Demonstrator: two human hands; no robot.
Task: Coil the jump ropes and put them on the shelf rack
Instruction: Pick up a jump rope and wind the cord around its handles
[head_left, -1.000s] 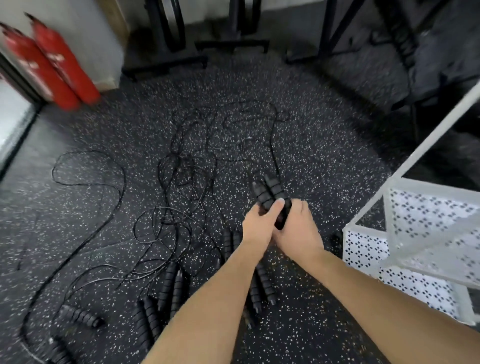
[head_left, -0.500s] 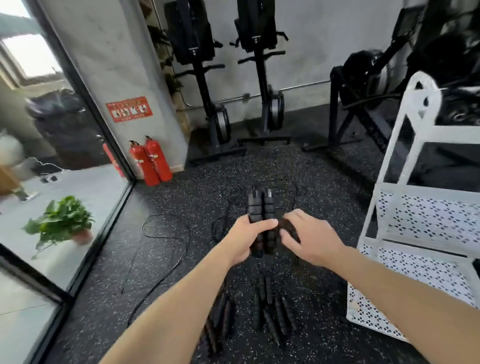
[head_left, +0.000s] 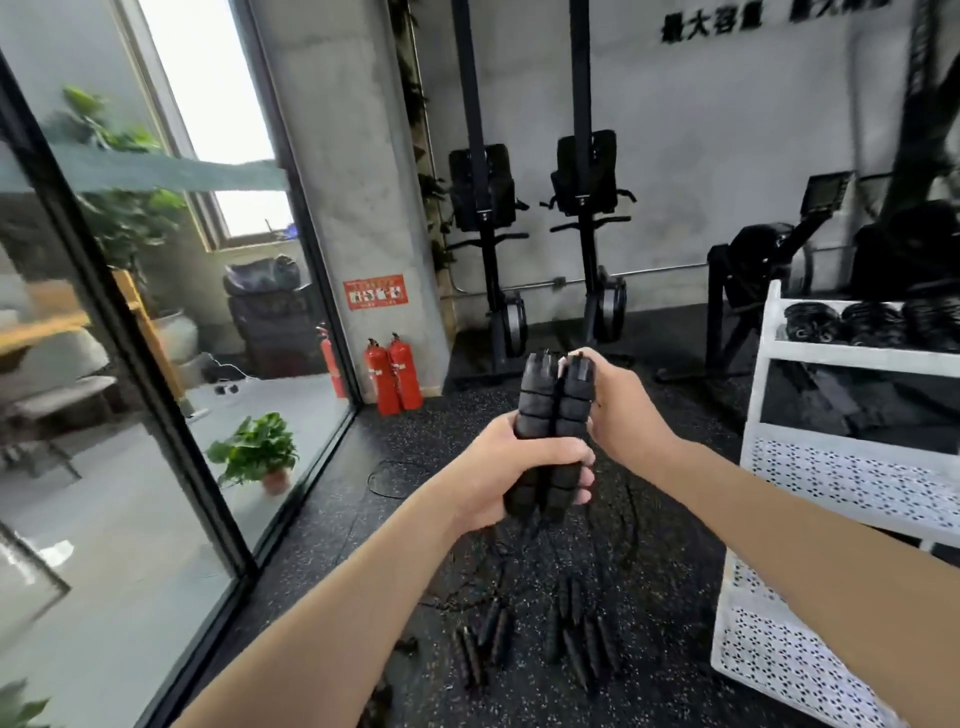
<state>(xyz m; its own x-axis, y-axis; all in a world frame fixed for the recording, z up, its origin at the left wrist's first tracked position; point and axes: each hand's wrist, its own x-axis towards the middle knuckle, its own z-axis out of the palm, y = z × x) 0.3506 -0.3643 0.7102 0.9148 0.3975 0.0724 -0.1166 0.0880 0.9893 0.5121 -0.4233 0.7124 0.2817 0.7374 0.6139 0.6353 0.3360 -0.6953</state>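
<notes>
Both grips are closed on 2 black jump-rope handles (head_left: 551, 415), held upright side by side: left hand (head_left: 511, 470) low, right hand (head_left: 618, 402) high, left of the white shelf rack (head_left: 810, 467).

I am standing in a gym. Under me is black speckled rubber floor (head_left: 675, 415), and two upright rowers (head_left: 540, 260) lean against the grey back wall, with more dark machines (head_left: 769, 260) to their right. A white rack (head_left: 852, 467) at my right carries black weight plates (head_left: 872, 322) on its top shelf. Jump rope handles (head_left: 545, 639) lie on the floor below me. Two red extinguishers (head_left: 392, 374) stand by a concrete pillar, beside a glass wall (head_left: 156, 415) with potted plants (head_left: 257, 452) beyond.
</notes>
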